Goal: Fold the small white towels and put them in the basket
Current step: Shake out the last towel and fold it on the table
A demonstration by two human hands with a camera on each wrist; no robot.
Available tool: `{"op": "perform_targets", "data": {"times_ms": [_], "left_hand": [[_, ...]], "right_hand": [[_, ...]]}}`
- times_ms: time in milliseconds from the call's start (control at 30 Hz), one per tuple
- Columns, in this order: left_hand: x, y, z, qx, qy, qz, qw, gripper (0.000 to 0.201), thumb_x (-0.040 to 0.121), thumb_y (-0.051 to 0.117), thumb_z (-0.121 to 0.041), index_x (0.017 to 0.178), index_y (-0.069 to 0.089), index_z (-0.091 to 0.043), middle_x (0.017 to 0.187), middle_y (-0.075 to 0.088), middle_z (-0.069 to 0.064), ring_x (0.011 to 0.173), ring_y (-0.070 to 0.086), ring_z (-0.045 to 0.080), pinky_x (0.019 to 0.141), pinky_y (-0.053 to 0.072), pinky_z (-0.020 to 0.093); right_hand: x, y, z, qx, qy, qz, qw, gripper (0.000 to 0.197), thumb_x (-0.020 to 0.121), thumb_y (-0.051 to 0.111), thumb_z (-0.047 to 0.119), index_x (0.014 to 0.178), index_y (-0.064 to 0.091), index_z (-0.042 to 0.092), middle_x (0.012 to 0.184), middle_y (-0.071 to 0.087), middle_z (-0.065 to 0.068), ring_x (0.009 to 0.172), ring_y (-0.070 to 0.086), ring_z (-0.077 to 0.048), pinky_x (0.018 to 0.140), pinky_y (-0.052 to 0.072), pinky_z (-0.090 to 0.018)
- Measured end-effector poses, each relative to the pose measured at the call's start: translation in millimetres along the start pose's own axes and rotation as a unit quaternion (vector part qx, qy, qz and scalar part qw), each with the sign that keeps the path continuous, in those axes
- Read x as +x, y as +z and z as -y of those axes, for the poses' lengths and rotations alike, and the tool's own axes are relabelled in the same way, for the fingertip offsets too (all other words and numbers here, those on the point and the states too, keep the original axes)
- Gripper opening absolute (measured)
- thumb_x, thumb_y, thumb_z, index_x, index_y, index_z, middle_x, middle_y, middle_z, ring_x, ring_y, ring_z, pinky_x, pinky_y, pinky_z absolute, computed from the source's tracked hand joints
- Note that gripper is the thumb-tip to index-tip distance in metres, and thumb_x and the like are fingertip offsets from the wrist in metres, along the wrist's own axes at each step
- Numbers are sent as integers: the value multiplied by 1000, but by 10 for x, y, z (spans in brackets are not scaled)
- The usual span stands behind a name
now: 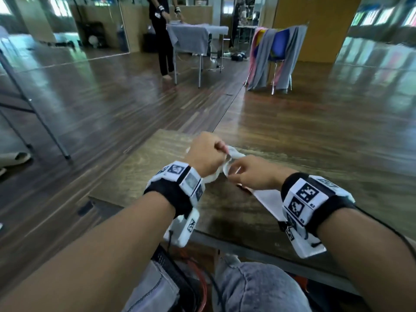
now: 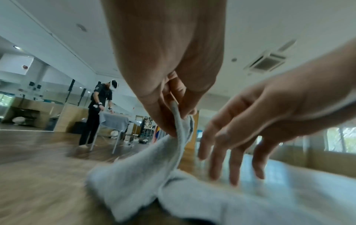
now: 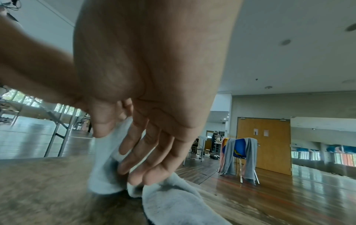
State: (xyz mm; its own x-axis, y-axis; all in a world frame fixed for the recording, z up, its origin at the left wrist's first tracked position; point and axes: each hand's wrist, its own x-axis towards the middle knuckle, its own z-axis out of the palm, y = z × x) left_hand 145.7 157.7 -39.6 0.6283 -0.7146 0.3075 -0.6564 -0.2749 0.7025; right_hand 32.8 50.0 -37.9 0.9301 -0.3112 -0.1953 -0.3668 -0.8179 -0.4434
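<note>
A small white towel (image 1: 235, 155) lies crumpled on the wooden table (image 1: 157, 167), bunched up between my two hands. My left hand (image 1: 221, 149) pinches an edge of it between thumb and fingers and lifts that edge, which the left wrist view shows clearly as the towel (image 2: 146, 164) rises to the left hand (image 2: 178, 120). My right hand (image 1: 234, 173) holds another part of the towel (image 3: 104, 164) between thumb and forefinger, and the other fingers (image 3: 152, 159) of the right hand (image 3: 113, 127) are spread straight over the cloth. More white cloth (image 1: 267, 197) runs under my right wrist. No basket can be made out.
The table's near edge (image 1: 247, 244) is above my knees, with an orange-rimmed thing (image 1: 199, 275) underneath. Folding table legs (image 1: 45, 122) stand at left. Far off, a person (image 1: 162, 37) works at a cloth-covered table, and a chair draped with cloths (image 1: 274, 57) stands at right.
</note>
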Motion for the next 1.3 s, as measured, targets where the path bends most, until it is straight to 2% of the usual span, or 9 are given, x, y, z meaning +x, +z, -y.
{"op": "perform_targets", "data": {"times_ms": [167, 267, 367, 500, 600, 700, 833, 1067, 1300], "left_hand": [[157, 39, -826, -81, -24, -32, 996, 24, 80, 61, 2, 76, 76, -15, 74, 71, -3, 73, 66, 9, 68, 52, 18], [212, 44, -1236, -106, -19, -26, 994, 25, 81, 59, 6, 79, 77, -11, 72, 68, -5, 68, 63, 3, 57, 50, 9], [225, 4, -1557, -142, -23, -46, 989, 22, 82, 60, 6, 81, 78, -7, 75, 70, -3, 75, 65, 8, 67, 55, 16], [220, -64, -1884, -132, 10, -70, 989, 27, 81, 59, 6, 87, 75, -14, 86, 70, 0, 82, 65, 12, 72, 58, 26], [147, -67, -2139, -46, 110, 26, 992, 31, 80, 69, -5, 106, 71, -23, 115, 60, -2, 105, 59, 15, 92, 55, 35], [11, 24, -2378, 47, 175, 135, 974, 42, 78, 75, -23, 118, 63, -25, 114, 62, -4, 108, 60, 17, 97, 52, 39], [-91, 83, -2543, 77, 204, 66, 974, 7, 86, 71, -13, 92, 72, -17, 90, 70, -1, 88, 66, 15, 86, 57, 39], [-176, -80, -2648, 54, 221, -24, 973, 6, 94, 54, -8, 100, 55, -5, 90, 64, 8, 84, 61, 22, 75, 51, 33], [-98, -235, -2533, 73, 294, 41, 952, 6, 99, 50, -9, 105, 49, -6, 85, 61, 4, 71, 55, 16, 60, 43, 18]], "right_hand": [[-357, -253, -125, 58, 19, -93, 994, 51, 91, 64, 57, 119, 60, 14, 111, 67, -2, 100, 63, -25, 85, 51, -38], [-617, -434, -333, 93, 21, -196, 976, 23, 99, 59, 38, 108, 68, 18, 107, 72, -2, 98, 65, -24, 86, 53, -37], [-907, -639, -558, 139, 3, -317, 938, 24, 100, 50, 18, 78, 55, 24, 73, 60, 6, 65, 56, -10, 54, 43, -17], [-1220, -958, -725, 173, -6, -429, 886, 26, 105, 46, 34, 82, 46, 22, 67, 52, 6, 53, 41, -4, 49, 35, -24], [-1391, -1168, -779, 154, -35, -477, 865, 23, 104, 51, 36, 88, 51, 20, 69, 55, 8, 55, 44, -3, 50, 35, -18], [-1583, -1296, -761, 151, -84, -470, 865, 20, 99, 61, 37, 83, 59, 24, 60, 60, 19, 51, 47, 3, 47, 35, -10], [-1855, -1349, -765, 156, -124, -453, 869, 18, 93, 70, 35, 81, 66, 22, 56, 58, 20, 50, 48, 1, 51, 35, -9], [-2380, -1380, -1050, 82, 9, -262, 962, 17, 94, 69, 32, 87, 77, 19, 85, 77, -4, 83, 72, -28, 77, 56, -42], [-2616, -1622, -1132, 5, -41, -629, 776, 25, 90, 57, 17, 103, 73, 30, 77, 70, 22, 72, 66, -4, 68, 49, -25]]}}
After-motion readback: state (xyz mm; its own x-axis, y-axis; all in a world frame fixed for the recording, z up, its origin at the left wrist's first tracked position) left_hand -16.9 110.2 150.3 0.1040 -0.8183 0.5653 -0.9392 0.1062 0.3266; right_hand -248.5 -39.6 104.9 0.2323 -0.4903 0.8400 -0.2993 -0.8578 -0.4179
